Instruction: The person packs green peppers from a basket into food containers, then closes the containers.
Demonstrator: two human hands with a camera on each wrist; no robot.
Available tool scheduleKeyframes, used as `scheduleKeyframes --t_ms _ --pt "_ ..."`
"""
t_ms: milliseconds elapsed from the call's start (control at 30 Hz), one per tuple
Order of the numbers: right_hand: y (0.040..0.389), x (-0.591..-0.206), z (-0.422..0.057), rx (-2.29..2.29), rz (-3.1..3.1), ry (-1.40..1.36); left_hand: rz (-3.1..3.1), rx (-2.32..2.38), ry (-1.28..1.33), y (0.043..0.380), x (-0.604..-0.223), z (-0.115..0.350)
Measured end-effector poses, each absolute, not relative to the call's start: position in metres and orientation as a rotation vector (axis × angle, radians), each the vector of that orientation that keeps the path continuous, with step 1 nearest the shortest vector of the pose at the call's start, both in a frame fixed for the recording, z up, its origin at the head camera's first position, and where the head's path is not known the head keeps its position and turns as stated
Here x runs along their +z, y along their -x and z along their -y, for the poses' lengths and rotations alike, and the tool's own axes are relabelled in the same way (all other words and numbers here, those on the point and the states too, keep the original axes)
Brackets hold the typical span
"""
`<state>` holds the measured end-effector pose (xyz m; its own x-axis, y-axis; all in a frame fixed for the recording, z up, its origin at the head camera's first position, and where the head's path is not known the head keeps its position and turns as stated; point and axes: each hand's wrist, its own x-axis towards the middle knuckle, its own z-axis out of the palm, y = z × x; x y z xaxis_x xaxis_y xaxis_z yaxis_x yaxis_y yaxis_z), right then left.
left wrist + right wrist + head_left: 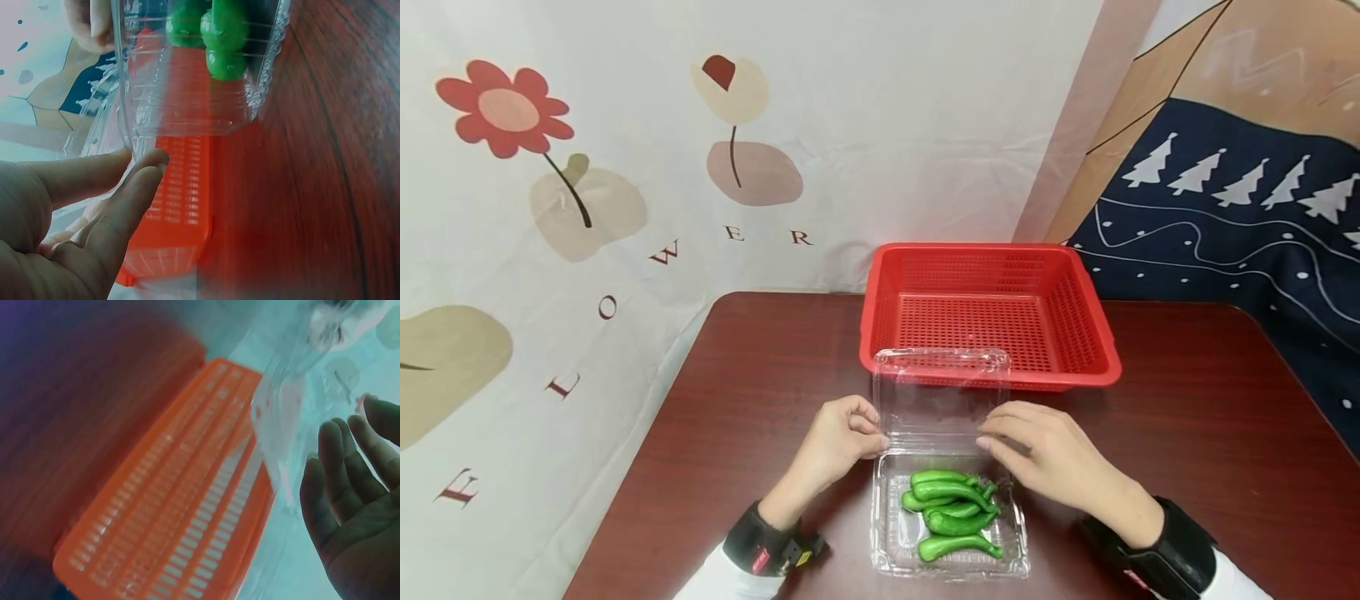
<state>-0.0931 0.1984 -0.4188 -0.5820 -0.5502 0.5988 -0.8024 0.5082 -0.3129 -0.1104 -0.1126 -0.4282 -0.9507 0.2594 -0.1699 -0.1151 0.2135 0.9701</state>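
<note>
A clear plastic clamshell box (883,554) lies on the table with its lid (940,404) raised at the back. Several green peppers (958,525) sit in the box's base; their rounded ends show through its wall in the left wrist view. My left hand (842,437) pinches the box at the left end of the hinge, between thumb and fingertips (147,181). On the opposite side, my right hand (1045,450) hovers by the lid's lower right corner. Its fingers (331,462) are loosely bent with nothing between them, apart from the plastic in the right wrist view.
Behind the box stands a red perforated basket (1105,358), its front rim overlapped by the raised lid. The dark red wooden table (752,367) reaches back to a wall hanging (850,125) with printed flowers. A navy cloth with white trees (1225,217) hangs at the right.
</note>
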Motion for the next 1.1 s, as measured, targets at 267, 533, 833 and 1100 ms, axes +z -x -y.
scheduleKeyframes --t_ms 267,533,833,1100 --pt "0.113 -0.409 -0.214 0.865 2.277 -0.846 -2.272 1.743 -0.184 0.112 -0.431 0.108" --pt "0.128 -0.402 -0.223 0.835 2.282 -0.674 -2.293 1.725 -0.185 0.113 -0.430 0.103" --pt "0.135 -0.395 -0.227 0.775 2.407 -0.592 -2.298 1.733 -0.227 0.116 -0.430 0.100" --pt "0.134 -0.389 -0.232 0.792 2.462 -0.603 -2.260 1.766 -0.225 0.121 -0.432 0.097"
